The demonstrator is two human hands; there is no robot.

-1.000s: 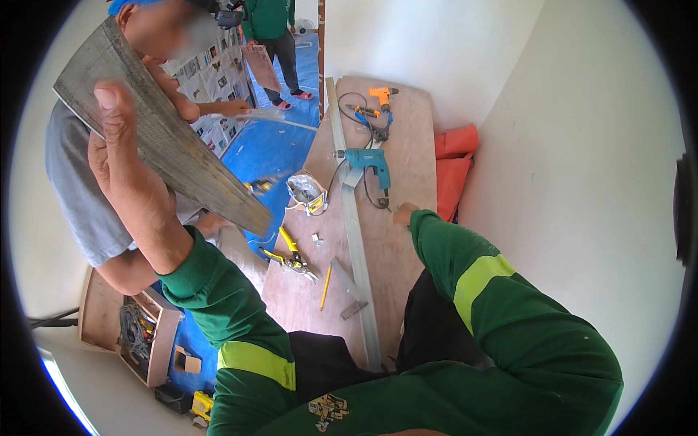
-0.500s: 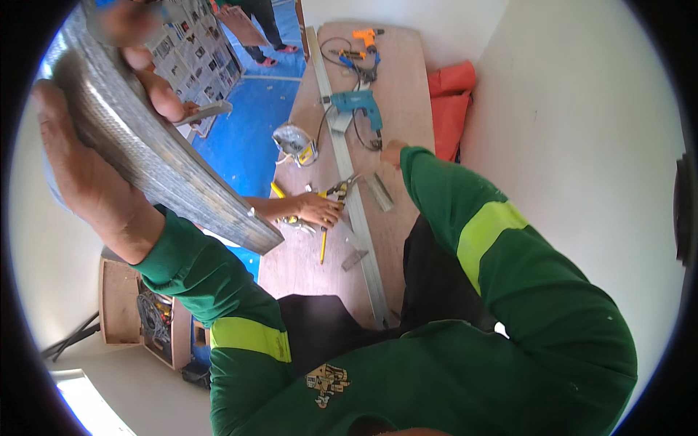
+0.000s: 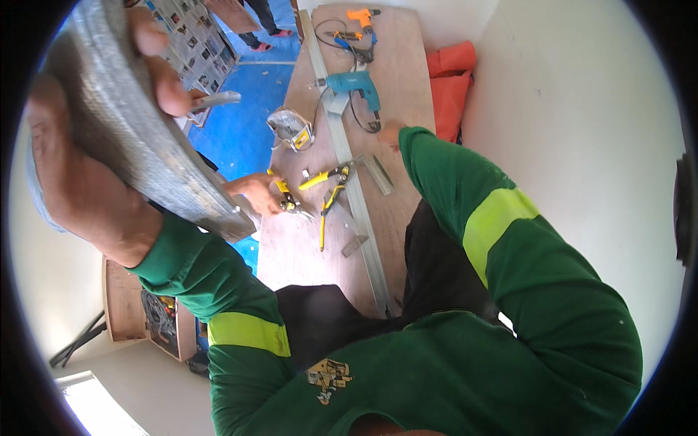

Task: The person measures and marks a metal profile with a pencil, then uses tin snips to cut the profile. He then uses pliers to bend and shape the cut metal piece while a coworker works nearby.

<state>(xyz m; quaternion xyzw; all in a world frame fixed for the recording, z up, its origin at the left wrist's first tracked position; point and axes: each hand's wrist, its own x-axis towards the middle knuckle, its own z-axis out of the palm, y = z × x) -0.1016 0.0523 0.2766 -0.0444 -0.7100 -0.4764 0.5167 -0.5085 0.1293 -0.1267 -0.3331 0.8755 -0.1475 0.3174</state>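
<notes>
The left hand (image 3: pixel 80 182) holds a grey metal channel piece (image 3: pixel 138 138) raised close to the camera at about ten o'clock, grip wrapped round its underside; a second person's fingers (image 3: pixel 156 62) clasp its top edge. It looks lifted clear of the bench (image 3: pixel 298 247), not yet set anywhere. Farther off, the right hand (image 3: pixel 391 134) rests near the long metal track (image 3: pixel 356 203) at twelve o'clock; I cannot tell whether its grip is wide or closed.

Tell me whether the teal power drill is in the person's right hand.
No: the teal power drill lies on the wooden board, apart from the right hand, which rests on the board beside it.
</notes>
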